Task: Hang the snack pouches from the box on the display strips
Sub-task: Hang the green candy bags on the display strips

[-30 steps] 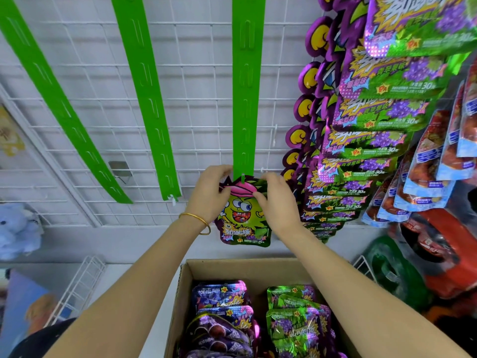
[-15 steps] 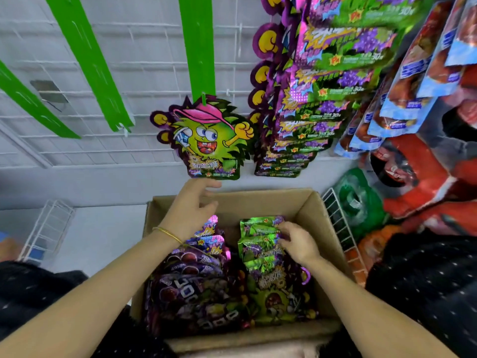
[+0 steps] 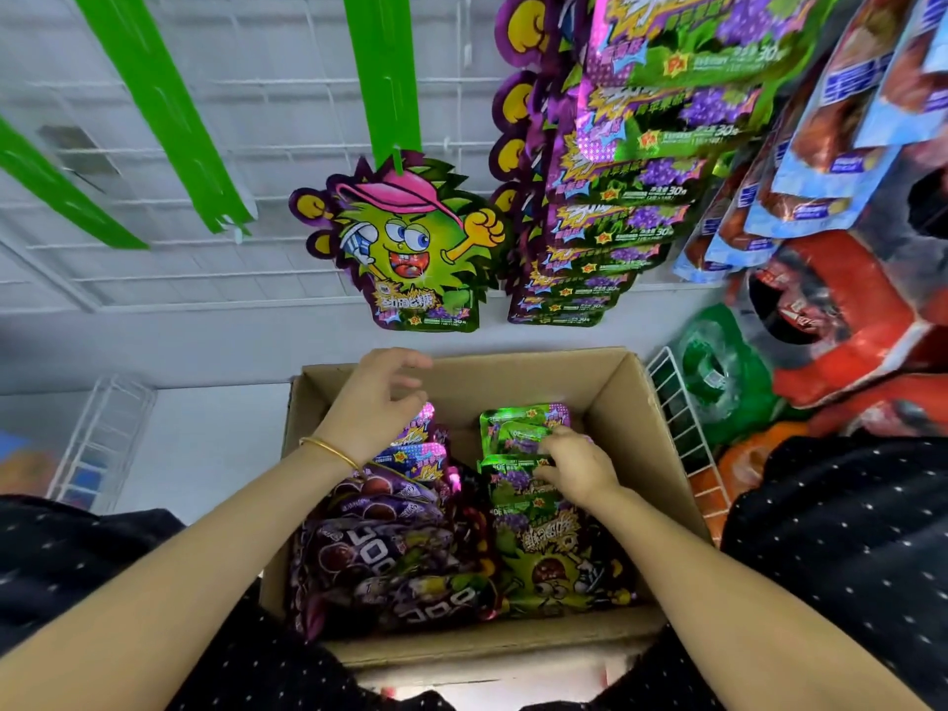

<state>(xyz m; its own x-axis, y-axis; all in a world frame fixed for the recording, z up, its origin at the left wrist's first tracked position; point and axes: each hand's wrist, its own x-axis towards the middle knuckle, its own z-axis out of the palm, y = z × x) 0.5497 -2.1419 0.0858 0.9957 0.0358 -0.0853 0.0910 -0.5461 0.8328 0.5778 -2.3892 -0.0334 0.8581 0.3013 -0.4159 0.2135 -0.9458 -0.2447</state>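
1. Right hand (image 3: 577, 472): inside the box (image 3: 641, 428), right half. Its fingers and thumb pinch the top edge of a green pouch (image 3: 513, 467) near the top of the green stack (image 3: 554, 556).
2. Left hand (image 3: 377, 407): over the far left corner of the box, fingers loosely curled, holding nothing. It hovers just above the purple stack (image 3: 390, 546). A gold bracelet (image 3: 331, 449) sits on the wrist.
3. Box edges: the two stacks lie side by side and touch along the centre. Bare cardboard shows between the stack tops and the far wall, and along the right wall beside the right hand. The near rim lies between the forearms.
4. Outside the box: a white wire rack (image 3: 682, 418) stands just beside the right wall. White surface shows to the left of the box.
5. Room above: a band of white wall separates the far rim from the lower edge of the hung pouch (image 3: 405, 248).
6. Hung pouch: hangs at the bottom end of the middle strip (image 3: 382, 69). It is die-cut, with a green spiky cartoon face, pink cap, yellow fists and purple border.
7. Left of it hang two bare green strips (image 3: 164, 110) on the white grid (image 3: 287, 94).
8. Right of it, near its edge, hangs a full column (image 3: 641, 197) of matching pouches.
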